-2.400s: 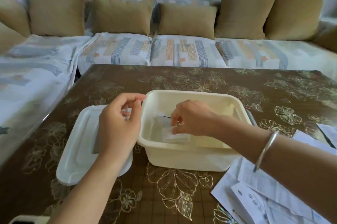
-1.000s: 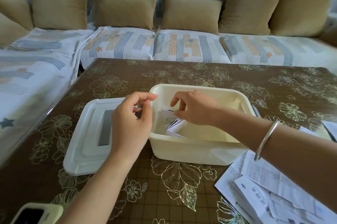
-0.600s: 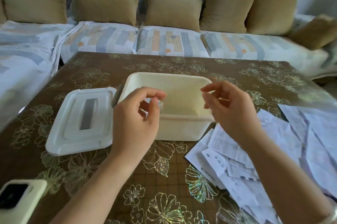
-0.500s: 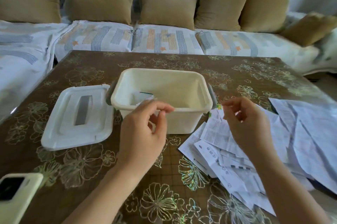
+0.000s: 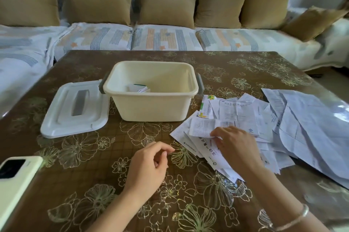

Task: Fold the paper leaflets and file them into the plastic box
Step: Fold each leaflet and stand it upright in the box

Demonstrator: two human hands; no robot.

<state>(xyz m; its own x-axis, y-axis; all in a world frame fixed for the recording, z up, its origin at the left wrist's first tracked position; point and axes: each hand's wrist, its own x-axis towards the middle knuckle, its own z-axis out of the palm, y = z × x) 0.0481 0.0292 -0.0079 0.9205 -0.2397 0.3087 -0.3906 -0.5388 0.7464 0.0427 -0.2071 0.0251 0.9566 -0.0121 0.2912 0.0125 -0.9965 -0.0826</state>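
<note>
A cream plastic box (image 5: 154, 107) stands open mid-table, with a few folded leaflets (image 5: 138, 88) inside at its left. Right of it lies a loose pile of white printed leaflets (image 5: 238, 116). My right hand (image 5: 234, 145) rests on the pile's near-left part, fingertips pinching the edge of a small creased leaflet (image 5: 201, 128). My left hand (image 5: 149, 165) hovers over the bare table in front of the box, fingers loosely curled with nothing in them.
The box's white lid (image 5: 75, 107) lies flat left of the box. A pale green phone (image 5: 15, 177) sits at the near-left table edge. Large unfolded sheets (image 5: 309, 128) spread at the right. A cushioned sofa (image 5: 166, 39) wraps round behind the table.
Both hands have left the box and moved toward me. My right hand has come down onto the leaflet pile and taken hold of a small sheet. The view has shifted right.
</note>
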